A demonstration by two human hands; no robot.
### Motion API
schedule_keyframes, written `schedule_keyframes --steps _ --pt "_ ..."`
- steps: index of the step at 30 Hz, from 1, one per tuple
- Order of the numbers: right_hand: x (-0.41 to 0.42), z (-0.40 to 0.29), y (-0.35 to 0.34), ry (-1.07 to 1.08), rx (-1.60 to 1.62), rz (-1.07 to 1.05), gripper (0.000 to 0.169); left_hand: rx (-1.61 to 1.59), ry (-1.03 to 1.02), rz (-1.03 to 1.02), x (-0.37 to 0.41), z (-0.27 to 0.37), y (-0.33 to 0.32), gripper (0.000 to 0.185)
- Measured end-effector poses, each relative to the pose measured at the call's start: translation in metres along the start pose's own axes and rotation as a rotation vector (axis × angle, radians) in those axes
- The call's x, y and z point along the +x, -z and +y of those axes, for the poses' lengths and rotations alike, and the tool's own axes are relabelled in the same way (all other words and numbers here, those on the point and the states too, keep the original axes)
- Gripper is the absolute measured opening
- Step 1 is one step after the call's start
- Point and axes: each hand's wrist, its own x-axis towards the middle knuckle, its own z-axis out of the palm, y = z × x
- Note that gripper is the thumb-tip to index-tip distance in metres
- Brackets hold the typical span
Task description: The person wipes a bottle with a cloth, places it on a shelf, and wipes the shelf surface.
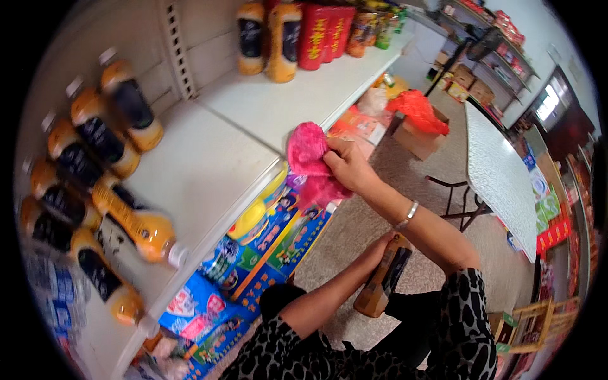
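My right hand point(349, 164) grips a bright pink cloth point(308, 152) at the front edge of the white shelf point(228, 123); part of the cloth hangs below that edge. Lower down, partly hidden behind my right forearm, my left hand point(387, 242) holds an orange drink bottle point(382, 285) with a dark label, its base pointing down. On the left part of the shelf stand several similar orange bottles point(135, 107). One bottle point(152, 232) leans or lies among them, its white cap towards the shelf edge.
Red cans point(313, 38) and more bottles point(285, 45) stand at the shelf's back. Blue packages point(190, 308) fill the space below. A cardboard box point(418, 137) with red plastic sits on the floor near a white folding table point(498, 175). Stocked shelves line the far wall.
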Motion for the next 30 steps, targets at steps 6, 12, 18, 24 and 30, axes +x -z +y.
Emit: schedule_keyframes --steps 6,12,18,24,30 --pt "-0.032 -0.059 -0.029 0.214 0.139 0.115 0.023 0.18 -0.192 -0.003 0.02 -0.026 0.022 0.05" --pt "-0.043 -0.063 -0.094 0.305 -0.182 0.201 0.027 -0.337 -0.049 -0.482 0.026 -0.016 0.023 0.051" --pt "-0.063 -0.082 -0.126 0.397 -0.221 0.093 0.03 -0.102 -0.087 -0.031 -0.03 0.024 0.002 0.047" --pt "-0.077 -0.125 -0.171 0.616 -0.23 -0.09 0.02 -0.204 0.026 -0.132 -0.031 0.029 -0.003 0.047" --pt "-0.07 -0.123 -0.157 0.68 -0.443 -0.205 0.025 -0.138 0.12 0.011 -0.022 0.019 0.001 0.049"
